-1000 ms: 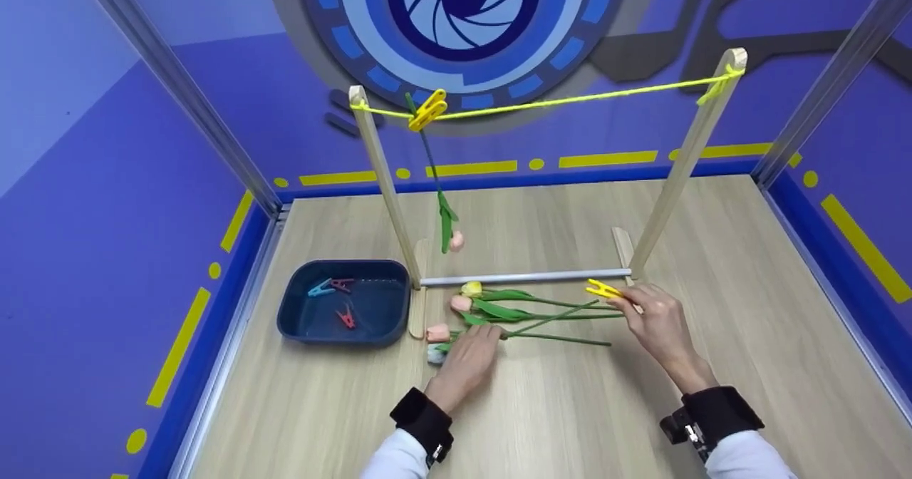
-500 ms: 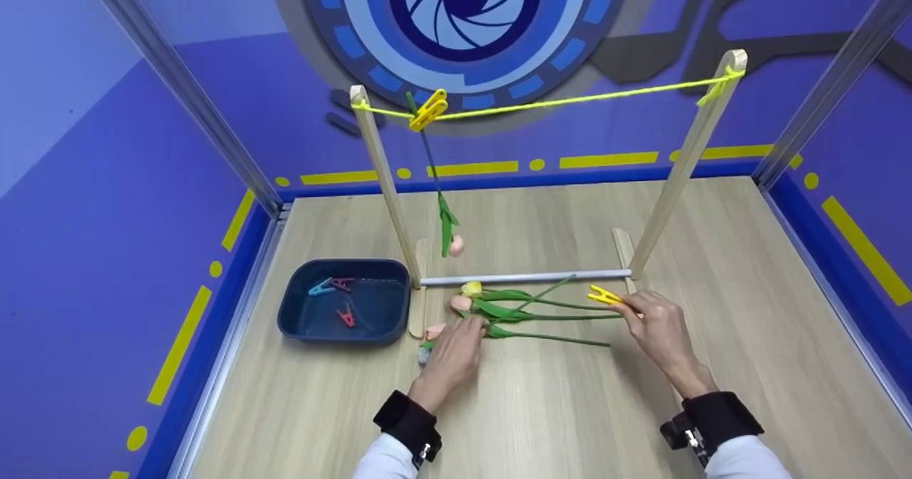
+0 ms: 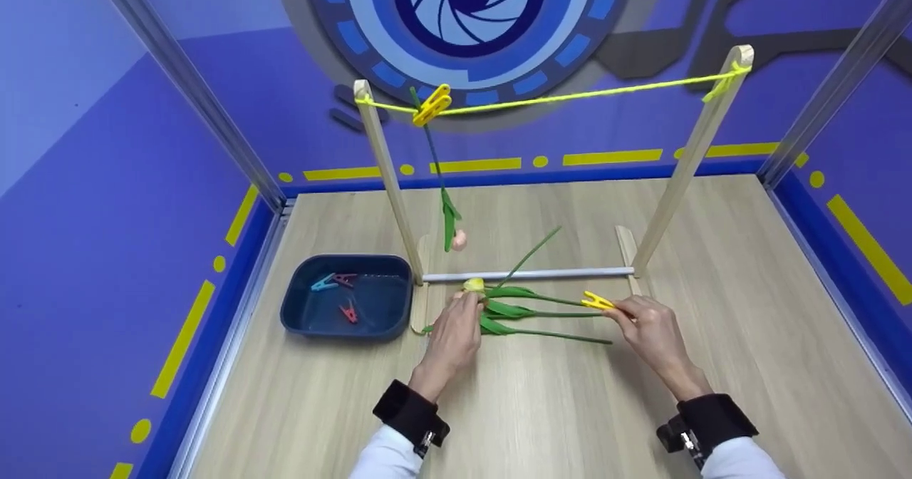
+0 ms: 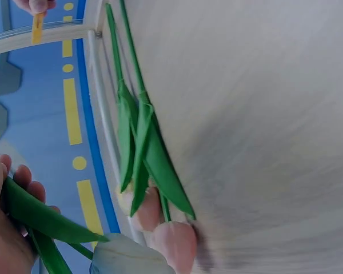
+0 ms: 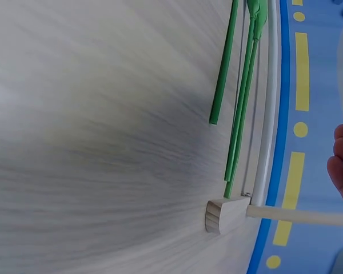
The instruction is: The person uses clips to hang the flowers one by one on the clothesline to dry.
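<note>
My left hand (image 3: 454, 331) grips a tulip with a pale blue-white bloom (image 4: 128, 257); its stem (image 3: 531, 254) slants up and away past the white rod. In the head view the hand hides that bloom. My right hand (image 3: 652, 331) pinches a yellow clothespin (image 3: 597, 301) above the stem ends. Beneath and beside the left hand lie several tulips, a yellow one (image 3: 474, 285) and pink ones (image 4: 175, 242), stems pointing right. Another pink tulip (image 3: 448, 215) hangs head down from the yellow line (image 3: 556, 99), held by a yellow clothespin (image 3: 432, 105).
Two wooden posts (image 3: 388, 172) carry the line, with a white rod (image 3: 527, 274) joining their feet. To the left stands a dark blue basin (image 3: 345, 335) holding a blue clothespin (image 3: 323, 283) and two reddish ones (image 3: 348, 313). Printed panels enclose the table at the back and sides.
My left hand has lifted the blue-white tulip from among the others, its stem swinging upward and away. The right hand, still pinching the clothespin, has barely shifted.
</note>
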A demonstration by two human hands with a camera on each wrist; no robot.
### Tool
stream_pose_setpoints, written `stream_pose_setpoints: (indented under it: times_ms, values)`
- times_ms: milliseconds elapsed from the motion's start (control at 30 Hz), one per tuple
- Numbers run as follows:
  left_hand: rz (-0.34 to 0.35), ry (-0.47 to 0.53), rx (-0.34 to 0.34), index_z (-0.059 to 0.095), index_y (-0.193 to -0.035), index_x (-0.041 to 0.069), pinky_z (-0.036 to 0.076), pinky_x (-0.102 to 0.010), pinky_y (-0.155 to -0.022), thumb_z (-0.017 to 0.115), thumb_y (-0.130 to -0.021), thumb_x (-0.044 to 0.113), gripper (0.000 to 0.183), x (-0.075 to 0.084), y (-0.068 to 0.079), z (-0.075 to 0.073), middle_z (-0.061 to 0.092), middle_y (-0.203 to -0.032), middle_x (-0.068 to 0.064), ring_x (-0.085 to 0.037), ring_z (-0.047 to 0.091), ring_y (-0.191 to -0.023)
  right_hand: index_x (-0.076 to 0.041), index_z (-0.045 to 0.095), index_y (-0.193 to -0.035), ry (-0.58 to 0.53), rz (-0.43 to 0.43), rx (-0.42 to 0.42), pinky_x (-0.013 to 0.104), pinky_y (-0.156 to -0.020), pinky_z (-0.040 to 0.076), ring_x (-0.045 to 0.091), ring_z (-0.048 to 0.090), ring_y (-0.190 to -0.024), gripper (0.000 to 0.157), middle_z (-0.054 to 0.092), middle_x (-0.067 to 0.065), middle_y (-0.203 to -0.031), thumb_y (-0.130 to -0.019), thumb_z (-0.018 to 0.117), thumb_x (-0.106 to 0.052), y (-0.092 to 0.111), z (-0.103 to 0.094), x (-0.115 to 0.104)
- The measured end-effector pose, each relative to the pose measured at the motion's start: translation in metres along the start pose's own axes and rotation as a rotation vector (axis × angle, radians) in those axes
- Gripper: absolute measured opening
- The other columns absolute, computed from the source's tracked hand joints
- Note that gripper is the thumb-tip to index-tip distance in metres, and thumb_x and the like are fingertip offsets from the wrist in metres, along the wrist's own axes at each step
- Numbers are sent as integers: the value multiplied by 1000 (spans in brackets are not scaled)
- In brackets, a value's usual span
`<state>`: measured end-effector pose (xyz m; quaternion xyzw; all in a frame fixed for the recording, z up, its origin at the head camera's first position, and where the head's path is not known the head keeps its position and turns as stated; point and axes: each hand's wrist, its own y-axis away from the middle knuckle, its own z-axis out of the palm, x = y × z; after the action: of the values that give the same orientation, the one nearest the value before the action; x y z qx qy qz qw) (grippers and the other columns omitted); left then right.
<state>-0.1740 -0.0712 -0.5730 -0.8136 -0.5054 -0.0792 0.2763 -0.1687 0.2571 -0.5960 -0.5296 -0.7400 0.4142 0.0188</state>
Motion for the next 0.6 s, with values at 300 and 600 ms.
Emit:
stream_pose_setpoints:
  times_ms: [300,600]
  values:
    - [-64,184,106,57,-111,5,45,-27,-65,39,-107,14,21,15,-18,-18,64,-90,-8,-14,53,-74,-3,76,-78,-11,-40,5,24,-55,47,15,62,-61,17,69,4,-67,-67,88,-8,1,6,0]
    - [-91,315,220,56,-115,1,39,-21,-62,35,-108,12,24,28,-44,-37,68,-104,-12,-11,46,-71,-3,77,-79,-27,-18,-21,24,-55,46,13,61,-60,16,69,3,-67,-69,88,-7,4,10,-4]
